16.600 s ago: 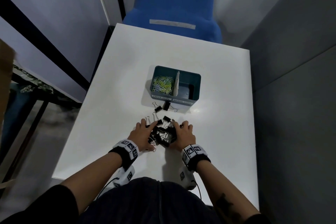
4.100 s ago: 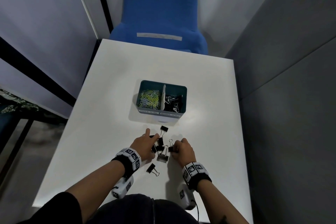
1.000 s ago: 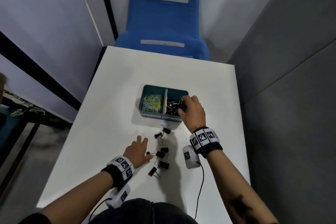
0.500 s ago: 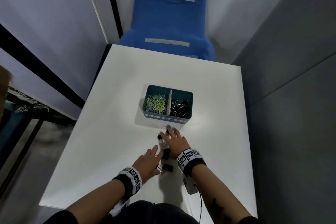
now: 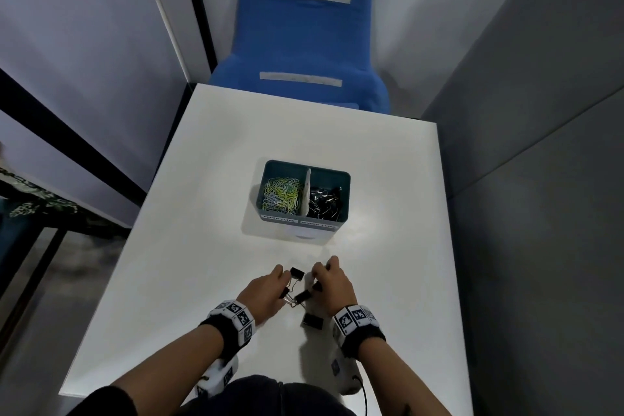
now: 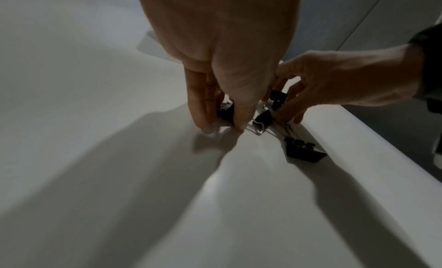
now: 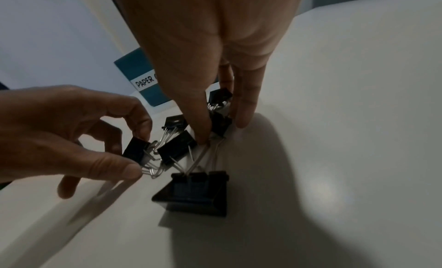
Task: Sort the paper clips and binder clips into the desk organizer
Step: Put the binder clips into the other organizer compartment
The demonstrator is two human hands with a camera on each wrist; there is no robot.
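The teal desk organizer stands mid-table, with coloured paper clips in its left compartment and black binder clips in its right. Several loose binder clips lie in a small cluster nearer me. My left hand pinches a small binder clip between thumb and index finger. My right hand points fingers-down into the cluster and grips a binder clip between them. A larger binder clip lies loose on the table just short of both hands.
The white table carries the organizer, and a blue chair stands beyond its far edge. A grey wall runs close along the table's right side. The table's left edge drops to the floor.
My right hand has come back from the organizer's right compartment to the loose clips. Both hands have since closed on clips in the cluster, the left one curling from flat.
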